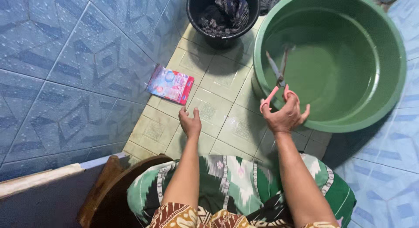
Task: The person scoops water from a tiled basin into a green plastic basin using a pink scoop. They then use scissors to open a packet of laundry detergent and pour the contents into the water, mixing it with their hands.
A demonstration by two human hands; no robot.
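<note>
Fingers (291, 106) around open scissors (276, 77)

A deep green basin (393, 79) sits on pale green floor tiles (218, 110) stamped with faint square motifs, against a blue wall (65, 70) in geometric patterns. The scissors (277, 81) have pink handles and grey blades. A black bucket (194, 12) holds dark cloth (227, 12). The sachet (170, 84) is red, pink and light blue; the skirt (235, 184) green-and-white patterned.
</note>
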